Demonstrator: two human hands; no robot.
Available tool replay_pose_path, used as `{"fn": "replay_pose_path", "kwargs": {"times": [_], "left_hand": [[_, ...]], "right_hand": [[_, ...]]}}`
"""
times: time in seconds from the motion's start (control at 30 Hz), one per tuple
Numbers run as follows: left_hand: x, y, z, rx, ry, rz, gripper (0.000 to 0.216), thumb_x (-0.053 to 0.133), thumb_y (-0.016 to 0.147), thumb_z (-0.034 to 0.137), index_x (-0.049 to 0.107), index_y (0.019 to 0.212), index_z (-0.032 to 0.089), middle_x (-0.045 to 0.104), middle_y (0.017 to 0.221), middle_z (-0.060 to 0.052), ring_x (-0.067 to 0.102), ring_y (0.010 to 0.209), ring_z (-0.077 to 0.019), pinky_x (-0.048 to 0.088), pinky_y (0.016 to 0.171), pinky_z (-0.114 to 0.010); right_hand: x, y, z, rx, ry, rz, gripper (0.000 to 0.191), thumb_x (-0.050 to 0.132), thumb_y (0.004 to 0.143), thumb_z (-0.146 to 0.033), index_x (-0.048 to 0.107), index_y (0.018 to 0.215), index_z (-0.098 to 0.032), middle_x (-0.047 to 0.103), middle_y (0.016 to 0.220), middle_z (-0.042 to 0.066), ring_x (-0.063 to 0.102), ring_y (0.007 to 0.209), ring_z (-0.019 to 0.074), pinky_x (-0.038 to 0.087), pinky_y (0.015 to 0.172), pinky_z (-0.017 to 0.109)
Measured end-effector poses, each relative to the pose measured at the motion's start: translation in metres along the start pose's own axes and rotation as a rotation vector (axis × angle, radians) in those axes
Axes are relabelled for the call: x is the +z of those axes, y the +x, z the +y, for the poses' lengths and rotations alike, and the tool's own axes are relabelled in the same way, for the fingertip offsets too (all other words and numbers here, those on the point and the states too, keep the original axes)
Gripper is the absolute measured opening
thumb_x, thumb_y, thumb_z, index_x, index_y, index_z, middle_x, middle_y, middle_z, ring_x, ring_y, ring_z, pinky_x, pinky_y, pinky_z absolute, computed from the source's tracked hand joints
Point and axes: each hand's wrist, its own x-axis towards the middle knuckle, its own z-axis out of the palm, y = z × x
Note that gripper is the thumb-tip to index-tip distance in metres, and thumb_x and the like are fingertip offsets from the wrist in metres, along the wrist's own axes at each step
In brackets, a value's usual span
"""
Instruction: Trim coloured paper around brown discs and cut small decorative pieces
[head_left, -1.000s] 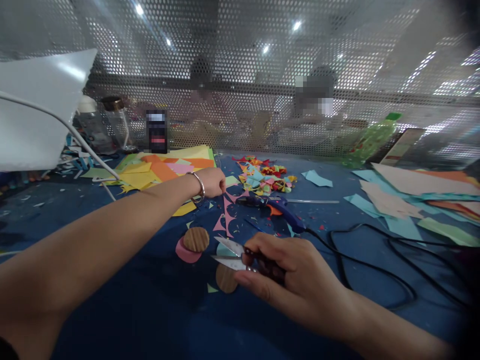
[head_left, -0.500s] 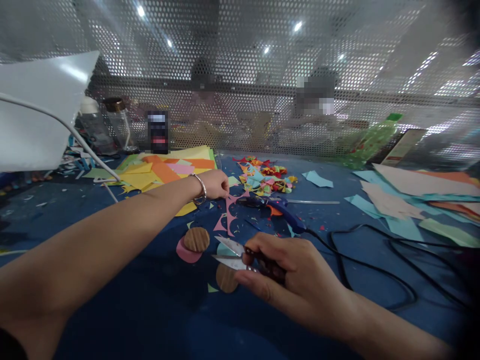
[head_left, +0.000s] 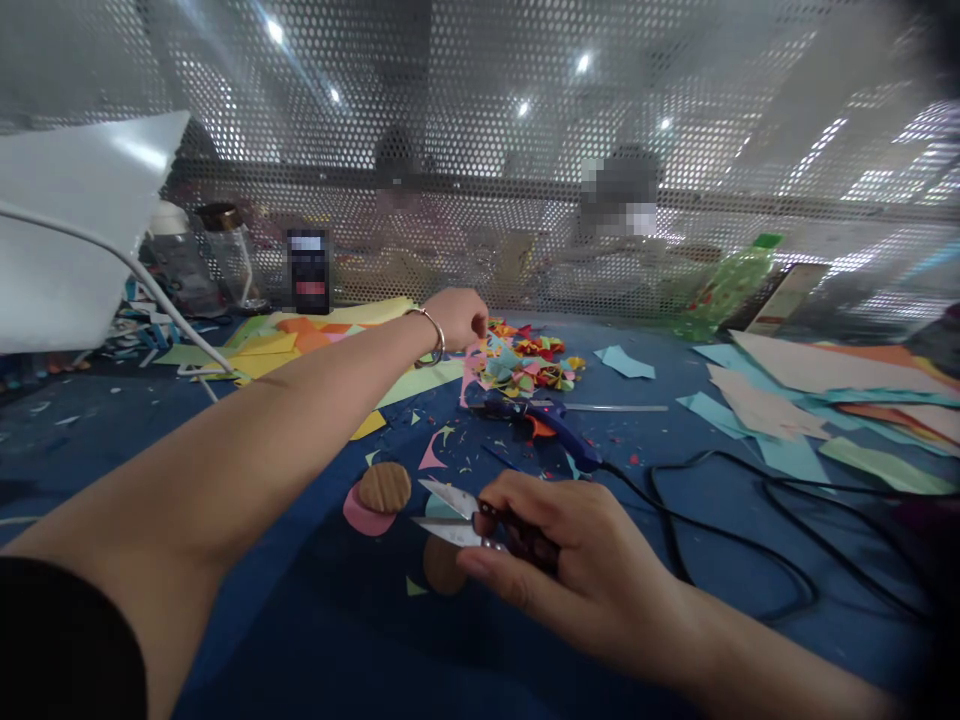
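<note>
My right hand is wrapped round the dark handles of small scissors, whose blades stand apart and point left. Beneath and beside the blades lie a brown wooden disc, partly hidden, and a piece of pale blue paper. Another wooden disc overlaps a round pink paper to the left. Stretched far forward, my left hand pinches a cut pink paper strip, which hangs by the pile of small coloured paper pieces.
A blue glue gun with a black cable lies behind my right hand. Coloured sheets are stacked left and right. Bottles, a phone and a perforated metal screen stand at the back.
My left hand has moved forward and slightly right, carrying the pink strip away from the discs to beside the paper pile. My right hand keeps the opened scissors in nearly the same place.
</note>
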Motion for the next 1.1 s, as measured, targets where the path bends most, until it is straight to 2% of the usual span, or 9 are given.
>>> {"fn": "replay_pose_path", "kwargs": {"times": [0.17,0.27,0.33,0.5,0.63,0.73,0.87,1.0,1.1], "left_hand": [[0.009,0.017,-0.011,-0.05,0.006,0.155,0.038,0.056,0.081,0.012,0.07,0.116,0.015,0.075,0.11,-0.008,0.068,0.102,-0.0183,0.049,0.089,-0.025],[0.008,0.012,-0.017,-0.071,0.051,0.116,0.048,0.058,0.078,0.01,0.066,0.125,0.017,0.072,0.119,-0.007,0.067,0.106,-0.0185,0.048,0.09,-0.024],[0.001,0.003,-0.021,-0.085,0.102,0.041,0.05,0.062,0.073,0.01,0.069,0.122,0.017,0.073,0.115,-0.008,0.067,0.103,-0.0204,0.048,0.086,-0.024],[-0.025,-0.049,-0.024,-0.1,0.223,-0.172,0.021,0.065,0.07,0.015,0.077,0.086,0.02,0.076,0.086,-0.002,0.067,0.079,-0.0165,0.043,0.068,-0.022],[-0.028,-0.106,-0.019,-0.143,0.276,-0.25,0.01,0.063,0.072,0.02,0.074,0.075,0.019,0.074,0.08,-0.003,0.063,0.072,-0.0173,0.037,0.061,-0.025],[-0.022,-0.14,-0.012,-0.188,0.306,-0.278,0.017,0.057,0.078,0.024,0.072,0.082,0.016,0.073,0.084,-0.008,0.062,0.075,-0.0205,0.034,0.059,-0.028],[-0.015,-0.166,0.004,-0.222,0.225,-0.164,0.022,0.052,0.085,0.031,0.069,0.086,0.016,0.069,0.092,-0.009,0.06,0.081,-0.0221,0.034,0.062,-0.03],[-0.01,-0.182,0.028,-0.151,0.033,-0.222,0.025,0.057,0.086,0.036,0.068,0.103,0.02,0.064,0.103,-0.007,0.059,0.083,-0.0199,0.039,0.067,-0.03],[-0.002,-0.188,0.043,-0.144,-0.015,-0.265,0.03,0.061,0.085,0.036,0.067,0.109,0.02,0.062,0.107,-0.009,0.06,0.092,-0.0227,0.043,0.074,-0.031]], "right_hand": [[-0.001,0.001,-0.002,-0.004,-0.015,0.026,0.031,0.059,0.091,-0.046,0.056,0.079,-0.018,0.045,0.058,-0.006,0.037,0.046,0.0061,0.028,0.043,0.019],[-0.003,0.001,-0.003,-0.006,0.004,0.025,0.031,0.061,0.09,-0.046,0.056,0.079,-0.018,0.044,0.058,-0.007,0.037,0.046,0.0059,0.028,0.043,0.019],[-0.004,0.0,-0.002,-0.012,0.024,0.031,0.03,0.061,0.09,-0.045,0.056,0.078,-0.018,0.043,0.057,-0.007,0.035,0.044,0.0057,0.028,0.041,0.019],[-0.004,-0.003,0.0,-0.032,0.007,0.044,0.029,0.061,0.09,-0.044,0.056,0.079,-0.018,0.043,0.057,-0.007,0.036,0.044,0.0059,0.028,0.04,0.019],[-0.002,-0.002,0.001,-0.036,-0.051,0.094,0.03,0.058,0.092,-0.045,0.056,0.079,-0.018,0.042,0.056,-0.007,0.034,0.042,0.0062,0.027,0.04,0.019],[-0.003,0.0,0.001,-0.008,-0.15,0.179,0.033,0.056,0.092,-0.047,0.055,0.075,-0.019,0.04,0.054,-0.007,0.035,0.044,0.0072,0.028,0.041,0.02],[-0.005,0.003,0.001,0.015,-0.237,0.257,0.037,0.054,0.093,-0.049,0.052,0.069,-0.02,0.038,0.051,-0.007,0.033,0.043,0.0076,0.026,0.041,0.021],[-0.004,0.007,0.005,0.062,-0.281,0.246,0.04,0.053,0.092,-0.052,0.051,0.067,-0.02,0.038,0.051,-0.007,0.033,0.044,0.0084,0.027,0.042,0.021],[-0.004,0.008,0.008,0.102,-0.306,0.229,0.043,0.052,0.091,-0.056,0.052,0.067,-0.02,0.039,0.052,-0.006,0.035,0.046,0.0089,0.028,0.043,0.021]]}}
